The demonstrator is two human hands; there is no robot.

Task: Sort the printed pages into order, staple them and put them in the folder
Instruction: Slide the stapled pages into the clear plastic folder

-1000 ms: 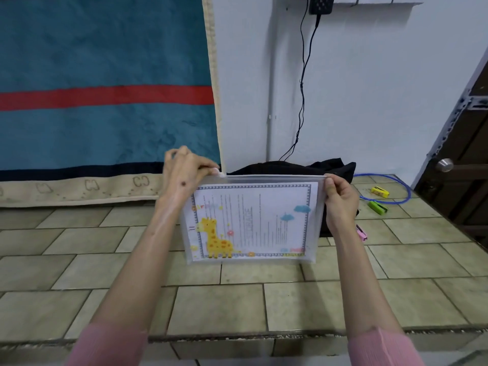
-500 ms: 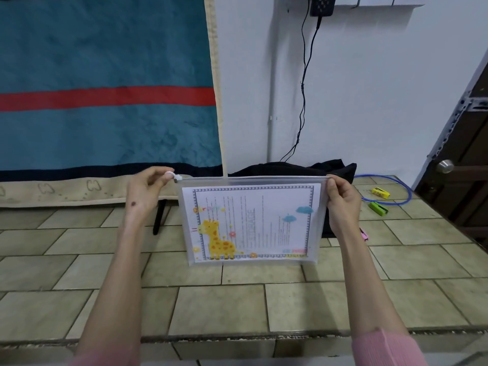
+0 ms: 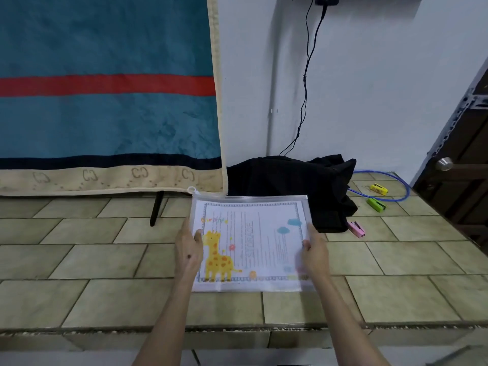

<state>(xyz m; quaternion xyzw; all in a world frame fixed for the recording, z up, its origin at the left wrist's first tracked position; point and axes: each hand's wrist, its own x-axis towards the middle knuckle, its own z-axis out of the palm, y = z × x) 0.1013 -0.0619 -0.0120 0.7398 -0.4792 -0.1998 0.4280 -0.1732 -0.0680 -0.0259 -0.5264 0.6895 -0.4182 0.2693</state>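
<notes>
A clear zip folder (image 3: 250, 241) with a giraffe print and the word STORAGE lies nearly flat over the tiled counter, the printed pages inside it. Its white zip pull (image 3: 192, 190) sits at the top left corner. My left hand (image 3: 188, 249) grips the folder's left edge, thumb on top. My right hand (image 3: 314, 252) grips the right edge the same way. A pink stapler (image 3: 357, 229) lies just right of the folder, next to the black cloth.
A black cloth (image 3: 293, 186) is heaped behind the folder against the wall. A green stapler (image 3: 376, 204), a yellow stapler (image 3: 379, 188) and a blue cable (image 3: 396, 188) lie at the back right. A black pen (image 3: 156, 208) lies left of the folder. A blue blanket (image 3: 105, 101) hangs behind.
My left hand left the zip pull at the top left corner. Both hands slid down to the folder's side edges, and the folder dropped from upright to nearly flat over the counter.
</notes>
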